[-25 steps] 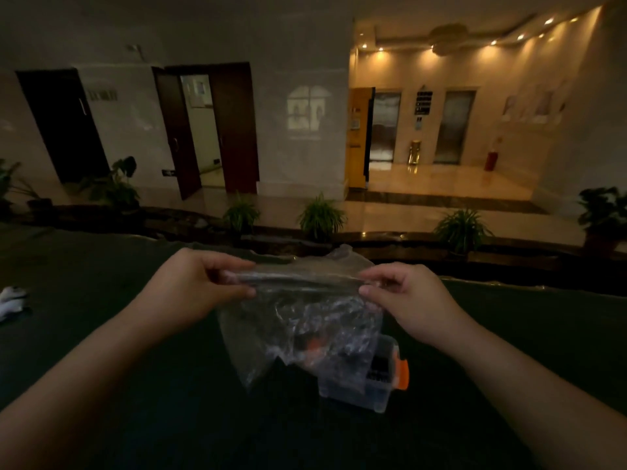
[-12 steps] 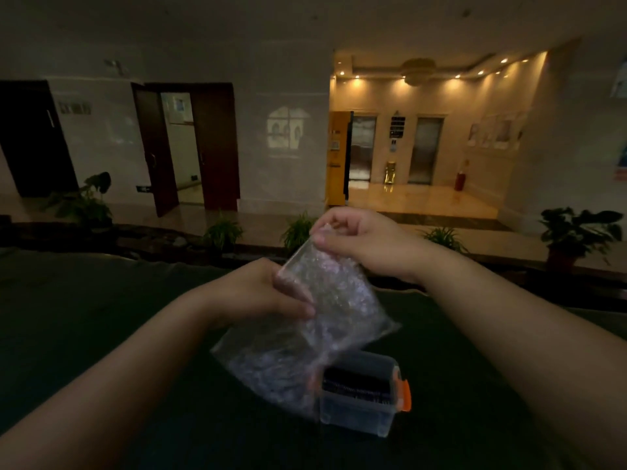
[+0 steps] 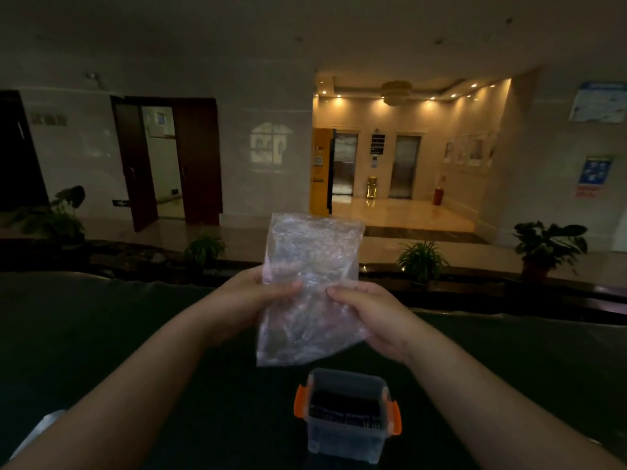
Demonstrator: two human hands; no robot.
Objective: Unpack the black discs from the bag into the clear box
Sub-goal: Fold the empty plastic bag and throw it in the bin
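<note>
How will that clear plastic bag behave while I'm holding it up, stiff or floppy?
Probably floppy: the bag is thin, crinkled film, pinched by the left hand and right hand. It looks empty, so likely very light. The glossy film may slip between fingertips.

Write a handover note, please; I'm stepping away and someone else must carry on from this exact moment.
Left hand: pinching the bag at its left edge.
Right hand: pinching its right edge.
Bag: held upright in the air above the table, behind the box; looks empty, though the light is dim.
Box: open on the table, orange latches, a row of black discs inside.
Done: discs appear to be in the box.
Left: check the bag for strays, put it down.
</note>
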